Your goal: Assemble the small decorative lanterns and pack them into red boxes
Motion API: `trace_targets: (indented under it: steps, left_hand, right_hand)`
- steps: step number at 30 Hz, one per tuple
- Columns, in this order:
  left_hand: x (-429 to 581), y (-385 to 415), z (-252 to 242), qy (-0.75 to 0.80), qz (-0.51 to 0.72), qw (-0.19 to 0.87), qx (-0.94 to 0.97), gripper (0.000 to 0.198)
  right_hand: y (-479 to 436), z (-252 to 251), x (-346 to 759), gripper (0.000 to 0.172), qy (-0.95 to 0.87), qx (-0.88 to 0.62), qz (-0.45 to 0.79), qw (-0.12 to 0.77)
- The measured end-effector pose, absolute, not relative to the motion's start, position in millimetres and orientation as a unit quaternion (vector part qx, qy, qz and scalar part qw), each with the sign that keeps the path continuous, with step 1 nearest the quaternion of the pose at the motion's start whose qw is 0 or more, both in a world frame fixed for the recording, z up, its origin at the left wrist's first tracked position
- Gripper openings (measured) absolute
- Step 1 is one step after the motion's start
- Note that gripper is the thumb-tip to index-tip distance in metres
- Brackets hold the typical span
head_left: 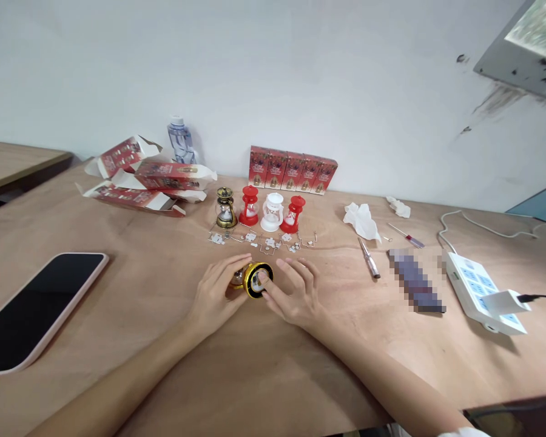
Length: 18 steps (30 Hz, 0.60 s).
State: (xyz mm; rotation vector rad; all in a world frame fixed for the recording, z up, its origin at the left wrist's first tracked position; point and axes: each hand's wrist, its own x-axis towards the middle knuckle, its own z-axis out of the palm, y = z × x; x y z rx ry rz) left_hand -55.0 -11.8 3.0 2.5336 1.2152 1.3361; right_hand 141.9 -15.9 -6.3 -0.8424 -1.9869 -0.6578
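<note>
A small gold toy lantern (253, 278) lies on its side on the wooden table (164, 340), its round base facing me. My left hand (216, 294) is closed around its body from the left. My right hand (293, 292) rests beside it on the right, fingers spread, with the thumb pressing on the lantern's base. Behind the hands stand a bronze lantern (225, 207), two red lanterns (249, 206) and a white lantern (272, 212). In front of those lie several small metal parts (264, 241).
A phone in a pink case (36, 306) lies at the left. Opened red boxes (148, 182) and a water bottle (180, 139) sit at the back left, a row of red boxes (292, 169) against the wall. At the right are tissues (361, 220), a screwdriver (369, 258) and a white power strip (482, 291).
</note>
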Motion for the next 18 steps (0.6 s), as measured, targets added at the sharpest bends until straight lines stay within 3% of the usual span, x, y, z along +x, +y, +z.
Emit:
trace_targets:
  steps: [7, 12, 18]
  left_hand:
    - [-56, -13, 4, 0.406, 0.421, -0.003, 0.811, 0.039]
    - [-57, -13, 2, 0.426, 0.423, 0.015, 0.8, 0.044]
    - [-54, -16, 1, 0.44, 0.442, 0.048, 0.78, 0.052]
  right_hand:
    - [-11, -3, 160, 0.052, -0.785, -0.457, -0.155, 0.388]
    - [-7, -11, 174, 0.045, -0.739, -0.61, -0.094, 0.271]
    - [2, -22, 184, 0.023, -0.721, -0.648, -0.065, 0.237]
